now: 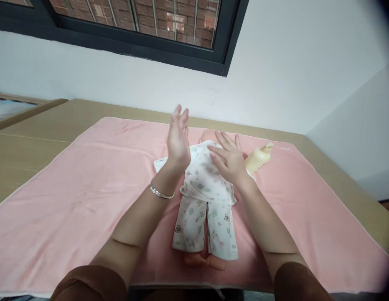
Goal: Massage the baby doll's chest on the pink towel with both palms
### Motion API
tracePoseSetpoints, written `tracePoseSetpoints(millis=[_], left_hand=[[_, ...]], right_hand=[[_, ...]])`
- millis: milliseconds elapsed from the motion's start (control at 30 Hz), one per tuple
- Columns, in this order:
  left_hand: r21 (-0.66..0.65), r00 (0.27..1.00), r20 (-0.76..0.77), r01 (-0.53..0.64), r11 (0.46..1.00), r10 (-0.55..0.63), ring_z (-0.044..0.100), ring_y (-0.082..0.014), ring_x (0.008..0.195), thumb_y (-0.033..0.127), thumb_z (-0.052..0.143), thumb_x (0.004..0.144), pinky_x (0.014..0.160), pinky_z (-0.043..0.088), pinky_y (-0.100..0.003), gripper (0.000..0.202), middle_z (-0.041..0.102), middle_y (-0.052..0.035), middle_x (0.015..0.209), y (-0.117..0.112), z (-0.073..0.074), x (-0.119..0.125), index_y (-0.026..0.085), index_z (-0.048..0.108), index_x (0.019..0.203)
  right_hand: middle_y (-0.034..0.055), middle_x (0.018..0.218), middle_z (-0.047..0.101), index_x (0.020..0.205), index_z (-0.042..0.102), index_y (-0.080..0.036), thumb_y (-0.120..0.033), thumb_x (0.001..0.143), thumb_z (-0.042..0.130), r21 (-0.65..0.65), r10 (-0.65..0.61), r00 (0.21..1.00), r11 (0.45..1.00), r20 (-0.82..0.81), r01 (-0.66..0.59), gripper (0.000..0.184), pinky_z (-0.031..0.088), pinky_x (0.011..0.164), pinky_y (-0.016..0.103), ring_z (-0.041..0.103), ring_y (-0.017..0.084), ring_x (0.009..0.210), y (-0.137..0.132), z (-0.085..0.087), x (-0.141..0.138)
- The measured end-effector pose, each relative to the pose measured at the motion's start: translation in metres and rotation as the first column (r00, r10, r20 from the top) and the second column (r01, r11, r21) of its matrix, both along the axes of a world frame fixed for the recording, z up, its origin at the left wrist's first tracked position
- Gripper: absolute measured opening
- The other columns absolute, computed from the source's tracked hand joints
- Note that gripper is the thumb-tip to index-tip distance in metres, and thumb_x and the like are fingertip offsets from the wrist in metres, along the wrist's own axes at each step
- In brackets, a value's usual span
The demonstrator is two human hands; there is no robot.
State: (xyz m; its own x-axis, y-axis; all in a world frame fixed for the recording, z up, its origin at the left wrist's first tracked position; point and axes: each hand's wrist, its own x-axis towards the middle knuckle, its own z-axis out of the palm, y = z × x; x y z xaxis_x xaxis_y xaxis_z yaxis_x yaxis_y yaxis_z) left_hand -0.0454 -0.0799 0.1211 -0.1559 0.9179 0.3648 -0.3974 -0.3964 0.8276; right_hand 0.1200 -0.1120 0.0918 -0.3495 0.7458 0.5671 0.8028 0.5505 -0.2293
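Note:
A baby doll in white patterned pyjamas (pixel 200 179) lies on its back on a pink blanket (pixel 87 184), its feet (pixel 207 261) toward me. My left hand (pixel 178 140) is raised over the doll's upper left side, fingers stretched up, holding nothing. Above the chest is my right hand (pixel 227 156), slightly blurred, with its fingers spread and nothing in them. Most of the doll's head is hidden behind my right hand. Close to that hand, a baby bottle (pixel 259 159) with pale yellow contents lies tilted on the blanket.
The blanket covers much of a wooden table (pixel 47 125) set against a white wall (pixel 269 83). A dark-framed window (pixel 169 54) with bars is above. At the far left stands a wooden-railed piece (pixel 31 113) with whitish cloth.

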Motion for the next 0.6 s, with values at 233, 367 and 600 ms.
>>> tracePoseSetpoints(millis=[233, 367, 600], left_hand=[[-0.090, 0.862, -0.501, -0.138, 0.986, 0.076, 0.064, -0.0236, 0.104, 0.050, 0.037, 0.096, 0.100, 0.045, -0.037, 0.045, 0.071, -0.0107, 0.103, 0.047, -0.086, 0.036, 0.017, 0.067, 0.093], [0.006, 0.798, -0.574, -0.219, 0.976, 0.183, 0.065, -0.0200, 0.100, 0.042, 0.030, 0.099, 0.095, 0.048, -0.033, 0.044, 0.072, -0.0081, 0.100, 0.052, -0.115, 0.039, 0.018, 0.066, 0.092], [0.041, 0.793, -0.561, -0.261, 0.964, 0.239, 0.066, -0.0197, 0.101, 0.043, 0.028, 0.100, 0.094, 0.050, -0.034, 0.046, 0.072, -0.0092, 0.104, 0.057, -0.129, 0.040, 0.018, 0.066, 0.098]], right_hand=[[0.0205, 0.140, 0.052, 0.121, 0.062, -0.012, -0.033, 0.098, 0.036, -0.355, -0.267, 0.960, 0.892, 0.088, 0.281, 0.041, 0.037, 0.107, 0.049, 0.047, 0.034, 0.132, 0.037, -0.039, 0.004], [0.0193, 0.154, 0.036, 0.142, 0.044, -0.011, -0.037, 0.099, 0.036, -0.258, -0.286, 0.940, 0.909, 0.185, 0.327, 0.051, 0.024, 0.114, 0.057, 0.029, 0.037, 0.144, 0.048, -0.064, -0.008], [0.0146, 0.141, 0.055, 0.124, 0.063, -0.013, -0.024, 0.094, 0.043, -0.093, -0.268, 0.942, 0.952, 0.202, 0.291, 0.038, 0.026, 0.116, 0.042, 0.043, 0.029, 0.136, 0.032, -0.068, -0.022]])
